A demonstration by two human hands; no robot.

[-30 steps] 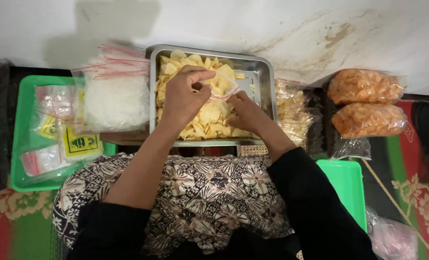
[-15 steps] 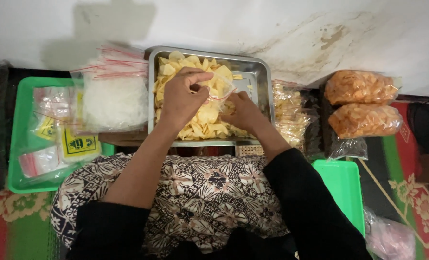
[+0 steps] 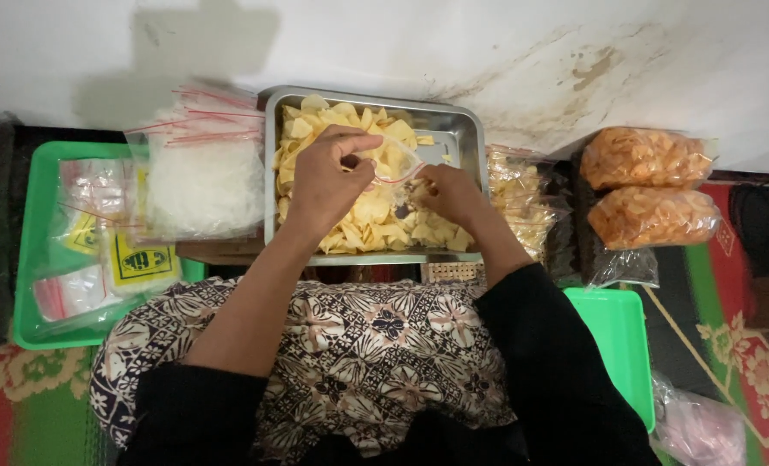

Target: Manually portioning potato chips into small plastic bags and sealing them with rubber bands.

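Holding a small clear bag (image 3: 390, 164) open over the chip tray (image 3: 469, 138): left hand (image 3: 324, 185) pinching its rim, right hand (image 3: 449, 194) gripping the other edge. Bag thin, limp, slippery; best pinched at the rim. Chips (image 3: 376, 216) light, brittle.

A stained white wall (image 3: 574, 52) (cracked, shadowed) rises behind — patterned red-green floor mat (image 3: 22, 406) below.

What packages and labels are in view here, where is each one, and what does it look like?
Small clear bag: red-edged, held by both hands over the chip tray.
Stack of empty clear zip bags: left of tray, red strips.
Yellow label: square, black print, in green tray.
Two orange snack bags: far right, stacked.
Clear yellow-chip bags: right of tray.
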